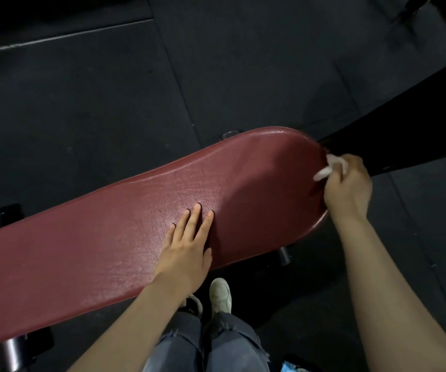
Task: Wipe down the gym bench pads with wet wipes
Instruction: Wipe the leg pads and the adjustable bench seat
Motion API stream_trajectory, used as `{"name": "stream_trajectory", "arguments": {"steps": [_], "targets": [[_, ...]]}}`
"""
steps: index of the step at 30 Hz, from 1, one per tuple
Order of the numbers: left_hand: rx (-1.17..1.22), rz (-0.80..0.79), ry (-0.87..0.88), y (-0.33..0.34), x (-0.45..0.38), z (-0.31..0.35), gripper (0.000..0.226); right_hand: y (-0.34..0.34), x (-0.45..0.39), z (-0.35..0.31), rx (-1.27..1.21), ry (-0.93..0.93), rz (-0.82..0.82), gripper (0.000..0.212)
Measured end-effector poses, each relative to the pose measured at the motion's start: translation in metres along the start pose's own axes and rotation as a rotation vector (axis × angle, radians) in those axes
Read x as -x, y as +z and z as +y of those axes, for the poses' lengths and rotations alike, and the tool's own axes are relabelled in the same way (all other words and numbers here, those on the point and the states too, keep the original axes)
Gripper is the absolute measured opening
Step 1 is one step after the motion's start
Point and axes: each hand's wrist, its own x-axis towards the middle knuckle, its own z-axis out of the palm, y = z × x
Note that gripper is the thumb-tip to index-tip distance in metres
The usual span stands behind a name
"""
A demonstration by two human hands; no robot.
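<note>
— What have you got on the head camera?

— I'm looking down on a dark red bench pad (125,226), which runs from lower left up to its rounded end at the right. My left hand (187,248) lies flat on the middle of it, fingers straight and close together, grasping nothing.

— And the wipe?

— The white wet wipe (330,167) is bunched in my right hand (348,186), fingers curled round it, at the pad's rounded right edge. The wipe touches the rim there.

— Anything else near you?

— Black rubber floor mats (95,98) all round. Below the pad I see my grey jeans (216,342) and a pale shoe (220,294). A blue packet (295,367) shows at the bottom edge; I cannot tell what it is. Black frame tubes (283,255) stick out under the pad.
</note>
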Motion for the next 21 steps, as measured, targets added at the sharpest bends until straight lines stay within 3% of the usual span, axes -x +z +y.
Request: {"name": "stream_trajectory", "arguments": {"steps": [3, 10, 14, 16, 21], "targets": [[0.018, -0.001, -0.004, 0.001, 0.0, 0.002, 0.076, 0.009, -0.044, -0.031, 0.07, -0.069, -0.124, 0.024], [0.075, 0.052, 0.029, 0.003, 0.001, -0.002, 0.078, 0.071, -0.065, -0.123, 0.404, -0.546, -0.427, 0.02], [0.1, 0.08, 0.046, 0.004, 0.0, -0.003, 0.078, 0.097, -0.05, -0.142, 0.472, -0.846, -0.585, 0.019], [0.093, 0.082, 0.044, 0.005, -0.001, -0.004, 0.079, 0.084, -0.055, -0.129, 0.463, -0.888, -0.536, 0.017], [0.083, 0.061, 0.016, 0.006, 0.0, -0.002, 0.078, 0.034, -0.053, -0.056, 0.382, -0.648, -0.283, 0.025]]}}
